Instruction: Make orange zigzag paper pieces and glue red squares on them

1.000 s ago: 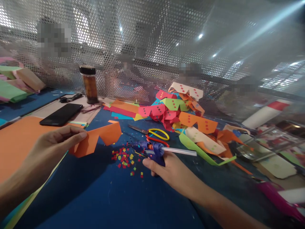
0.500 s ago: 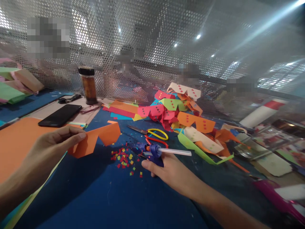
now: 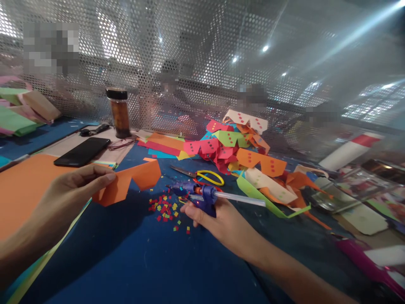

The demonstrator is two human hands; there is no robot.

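Observation:
My left hand [image 3: 68,190] pinches one end of an orange zigzag paper strip [image 3: 133,179] and holds it just above the blue table [image 3: 133,261]. My right hand [image 3: 218,221] is wrapped round the grip of a blue glue gun [image 3: 201,196]. A clear glue stick [image 3: 240,198] juts out of its back, and its nozzle points left toward the strip. Several tiny coloured paper squares [image 3: 164,209] lie scattered under the nozzle.
Yellow and red scissors [image 3: 205,179] lie behind the gun. A heap of coloured zigzag strips [image 3: 240,152] sits at centre right. A black phone [image 3: 82,151], a jar [image 3: 119,112] and an orange sheet [image 3: 22,185] are on the left, before a perforated metal screen [image 3: 202,63].
My right hand has lifted the glue gun a little and brought it slightly left toward the paper strip. My left hand holds the strip almost where it was.

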